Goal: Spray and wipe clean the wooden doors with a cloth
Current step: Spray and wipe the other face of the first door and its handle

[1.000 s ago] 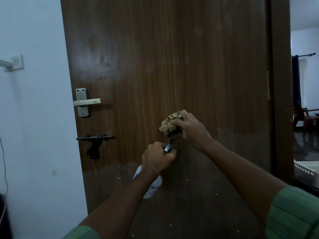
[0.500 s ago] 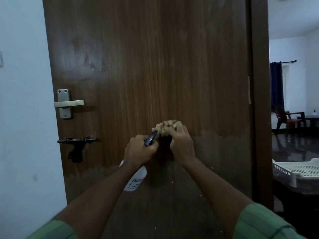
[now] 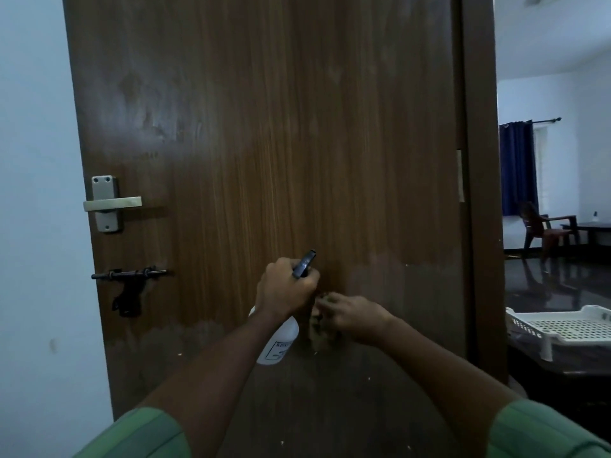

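Both hands at the wooden door (image 3: pixel 264 160)

Left hand (image 3: pixel 286 287) grips the spray bottle (image 3: pixel 279 342); right hand (image 3: pixel 353 317) clutches the cloth (image 3: pixel 319 328) against the door's lower middle, just beside it.

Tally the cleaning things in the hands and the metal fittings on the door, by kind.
White plastic spray bottles: 1, in the left hand
Tan crumpled cloths: 1, in the right hand
Silver lever door handles: 1
Black sliding bolts: 1
Total: 4
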`<state>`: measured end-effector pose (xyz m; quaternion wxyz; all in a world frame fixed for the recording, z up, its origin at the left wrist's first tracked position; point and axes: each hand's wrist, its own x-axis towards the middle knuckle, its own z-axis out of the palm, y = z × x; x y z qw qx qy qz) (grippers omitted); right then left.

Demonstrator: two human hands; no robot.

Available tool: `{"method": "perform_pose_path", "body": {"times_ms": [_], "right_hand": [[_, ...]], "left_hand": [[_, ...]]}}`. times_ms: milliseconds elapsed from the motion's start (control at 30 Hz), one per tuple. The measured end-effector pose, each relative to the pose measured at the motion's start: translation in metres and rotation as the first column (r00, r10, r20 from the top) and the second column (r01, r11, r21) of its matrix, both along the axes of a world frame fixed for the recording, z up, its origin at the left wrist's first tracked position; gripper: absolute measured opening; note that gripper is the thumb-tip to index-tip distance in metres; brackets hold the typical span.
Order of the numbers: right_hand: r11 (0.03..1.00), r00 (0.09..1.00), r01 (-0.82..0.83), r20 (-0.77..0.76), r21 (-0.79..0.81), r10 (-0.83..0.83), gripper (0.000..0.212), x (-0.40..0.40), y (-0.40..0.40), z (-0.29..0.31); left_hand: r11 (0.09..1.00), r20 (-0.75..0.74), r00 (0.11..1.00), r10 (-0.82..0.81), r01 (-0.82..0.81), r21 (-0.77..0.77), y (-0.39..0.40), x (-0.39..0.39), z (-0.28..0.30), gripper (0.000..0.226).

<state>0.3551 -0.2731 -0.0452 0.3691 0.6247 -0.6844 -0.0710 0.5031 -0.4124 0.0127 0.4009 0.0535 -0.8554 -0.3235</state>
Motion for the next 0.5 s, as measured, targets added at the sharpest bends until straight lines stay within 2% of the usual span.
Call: {"method": "perform_pose_path", "body": {"times_ms": [33, 67, 100, 133, 200, 233, 267, 300, 333, 367, 400, 433, 467, 500], "right_hand": [[0.994, 0.997, -0.007, -0.077, 0.106, 0.015, 0.043, -0.004, 0.015, 0.005], [0.998, 0.996, -0.033, -0.082, 0.044, 0.037, 0.044, -0.011, 0.021, 0.015], [0.99, 0.998, -0.055, -0.01, -0.133, 0.054, 0.042, -0.017, 0.026, 0.029], [0.935, 0.996, -0.041, 0.059, -0.353, 0.067, 0.037, -0.025, 0.032, 0.041], [0.665, 0.958, 0.103, 0.253, -0.74, 0.133, 0.029, -0.03, 0.032, 0.054], [0.566, 0.941, 0.154, 0.295, -0.81, 0.166, 0.03, -0.029, 0.029, 0.05], [0.565, 0.942, 0.162, 0.298, -0.809, 0.156, 0.03, -0.029, 0.025, 0.041], [0.663, 0.957, 0.104, 0.257, -0.741, 0.138, 0.029, -0.032, 0.023, 0.026], [0.802, 0.978, -0.008, 0.161, -0.598, 0.13, 0.03, -0.034, 0.025, 0.009], [0.919, 0.99, -0.099, 0.054, -0.381, 0.129, 0.036, -0.035, 0.032, -0.005], [0.978, 0.993, -0.118, -0.031, -0.174, 0.114, 0.043, -0.04, 0.041, -0.01], [0.992, 0.991, -0.116, -0.071, -0.059, 0.112, 0.047, -0.046, 0.05, -0.004], [0.993, 0.991, -0.11, -0.088, -0.051, 0.106, 0.048, -0.051, 0.056, 0.009], [0.986, 0.993, -0.103, -0.075, -0.132, 0.094, 0.046, -0.053, 0.06, 0.023]], "left_hand": [[1.0, 0.005, 1.0, -0.002, 0.002, 0.005, 0.005, -0.003, -0.001, 0.028], [1.0, 0.003, 1.0, 0.0, 0.0, 0.01, 0.006, -0.004, 0.0, 0.027], [1.0, 0.001, 1.0, 0.001, -0.001, 0.01, 0.008, -0.005, 0.0, 0.027], [1.0, -0.001, 1.0, -0.002, 0.002, 0.002, 0.012, -0.007, 0.0, 0.028], [1.0, 0.007, 1.0, -0.003, 0.003, -0.026, 0.017, -0.01, -0.001, 0.029], [0.999, 0.015, 1.0, -0.007, 0.008, -0.032, 0.02, -0.012, -0.002, 0.029], [1.0, 0.017, 1.0, -0.005, 0.006, -0.028, 0.022, -0.012, -0.003, 0.03], [1.0, 0.021, 1.0, 0.002, -0.002, -0.02, 0.024, -0.014, -0.004, 0.031], [1.0, 0.029, 1.0, 0.004, -0.003, -0.018, 0.025, -0.016, -0.005, 0.033], [1.0, 0.039, 0.999, -0.007, 0.007, -0.019, 0.027, -0.018, -0.005, 0.032], [0.999, 0.05, 0.998, -0.025, 0.026, -0.024, 0.028, -0.02, -0.004, 0.03], [0.999, 0.055, 0.998, -0.041, 0.043, -0.03, 0.03, -0.023, -0.004, 0.029], [0.998, 0.054, 0.997, -0.054, 0.056, -0.033, 0.031, -0.025, -0.003, 0.028], [0.997, 0.05, 0.997, -0.062, 0.064, -0.037, 0.031, -0.027, -0.002, 0.029]]}}
